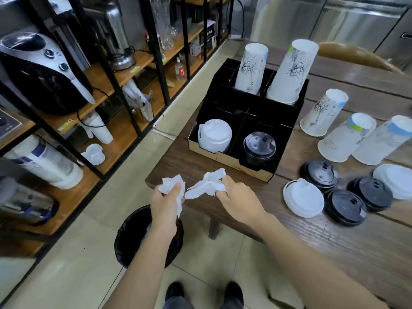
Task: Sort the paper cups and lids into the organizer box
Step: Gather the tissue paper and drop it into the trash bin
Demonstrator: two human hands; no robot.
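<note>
The black organizer box [229, 108] stands at the table's left end. Its back slots hold two stacks of upside-down paper cups [287, 70], its front slots white lids [215, 134] and black lids [259, 146]. To its right, three cups [323, 112] stand upside down on the table. Nearer to me lie loose black lids [345, 207] and white lids [304, 198]. My left hand [166, 200] grips a crumpled white tissue [172, 185] above a bin. My right hand [236, 195] grips a second crumpled tissue [208, 185] at the table's edge.
A black-lined waste bin [133, 237] stands on the tiled floor below my left hand. Wooden shelves [124, 70] with appliances, glassware and cup stacks fill the left side. The wooden table [312, 246] runs along the right. My shoes show at the bottom.
</note>
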